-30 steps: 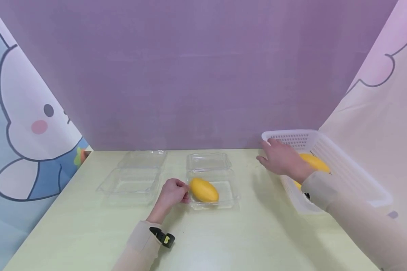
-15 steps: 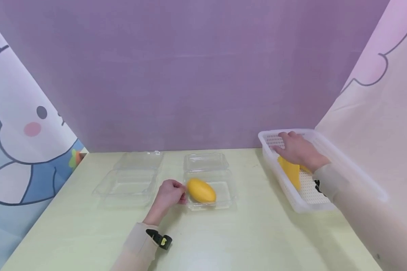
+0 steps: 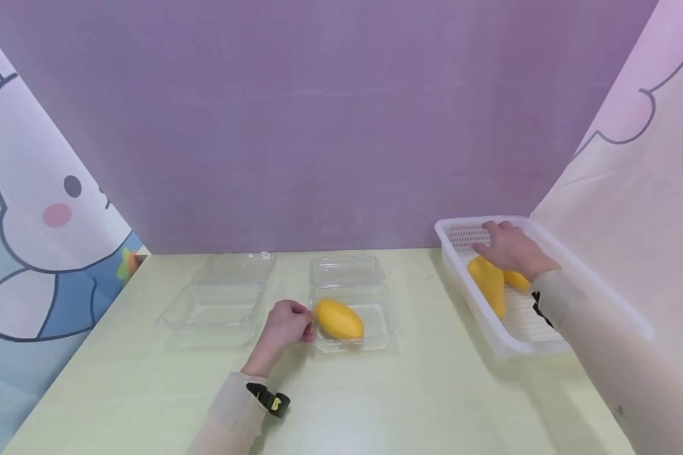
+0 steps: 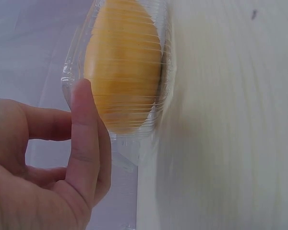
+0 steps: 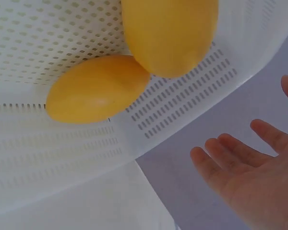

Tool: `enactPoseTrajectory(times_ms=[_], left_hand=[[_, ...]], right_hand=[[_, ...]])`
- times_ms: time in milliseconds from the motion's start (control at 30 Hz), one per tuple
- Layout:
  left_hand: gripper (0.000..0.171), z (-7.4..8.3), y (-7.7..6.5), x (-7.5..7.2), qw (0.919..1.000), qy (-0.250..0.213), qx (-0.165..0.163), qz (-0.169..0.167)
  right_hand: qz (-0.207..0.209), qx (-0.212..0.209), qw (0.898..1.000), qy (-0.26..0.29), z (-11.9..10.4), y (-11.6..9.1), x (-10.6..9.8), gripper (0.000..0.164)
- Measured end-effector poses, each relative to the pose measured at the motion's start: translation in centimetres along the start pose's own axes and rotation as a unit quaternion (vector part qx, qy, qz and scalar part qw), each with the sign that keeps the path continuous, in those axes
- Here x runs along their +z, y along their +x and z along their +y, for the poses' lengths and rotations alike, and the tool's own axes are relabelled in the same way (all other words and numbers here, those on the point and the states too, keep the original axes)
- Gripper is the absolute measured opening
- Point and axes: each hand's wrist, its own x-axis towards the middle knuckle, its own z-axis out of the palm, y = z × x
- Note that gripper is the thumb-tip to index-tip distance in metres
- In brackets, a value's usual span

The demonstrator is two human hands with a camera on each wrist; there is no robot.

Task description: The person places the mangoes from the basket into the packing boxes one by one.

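Note:
A yellow mango [image 3: 339, 319] lies in the base of an open clear plastic clamshell box [image 3: 378, 316] mid-table. My left hand [image 3: 287, 325] pinches the box's left rim. In the left wrist view the fingers [image 4: 84, 139] are right at the rim, beside the mango [image 4: 124, 67] seen through the ribbed plastic wall. My right hand [image 3: 511, 249] hovers over the far part of a white perforated basket [image 3: 472, 234], fingers spread and holding nothing. Under it lie two mangoes; the nearer mango [image 3: 488, 284] shows most, while the other mango [image 3: 516, 280] is partly hidden by the hand.
Left of the box stands another open clear clamshell box [image 3: 222, 306], its lid folded back. Behind the table [image 3: 347, 404] rises a purple backdrop [image 3: 341, 126], and printed cloth panels flank both sides.
My right hand has moved right, from the basket's left rim to above its inside, uncovering more of the mangoes there. My left hand keeps its hold on the box rim.

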Motion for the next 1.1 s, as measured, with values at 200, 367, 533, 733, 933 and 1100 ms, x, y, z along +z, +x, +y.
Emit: enactPoseTrajectory(times_ms=[200,367,533,733,933,1100], left_hand=[[0.013,0.2,0.0,0.0,1.0,0.002,0.001,0.0],[0.013,0.4,-0.2,-0.2,1.0,0.004,0.001,0.005],[0.013,0.2,-0.1,-0.1,1.0,0.003,0.003,0.0],[0.015,0.1,-0.2,0.0,1.0,0.005,0.0,-0.008],[0.013,0.2,-0.2,-0.1,1.0,0.004,0.003,-0.003],[0.014,0.3,-0.1,-0.1,0.9999,0.01,0.003,-0.002]], right_hand=[[-0.025,0.015,1.0,0.01,1.3,0.4,-0.1,0.075],[-0.043,0.022,0.999,0.016,2.5,0.7,0.1,0.074],[-0.066,0.043,0.996,0.031,4.0,0.6,0.6,0.08],[-0.079,0.057,0.995,0.028,5.5,0.1,1.4,0.077],[-0.089,0.047,0.995,0.025,6.6,0.0,1.8,0.065],[-0.119,0.05,0.991,0.03,7.0,-0.1,2.3,0.061]])
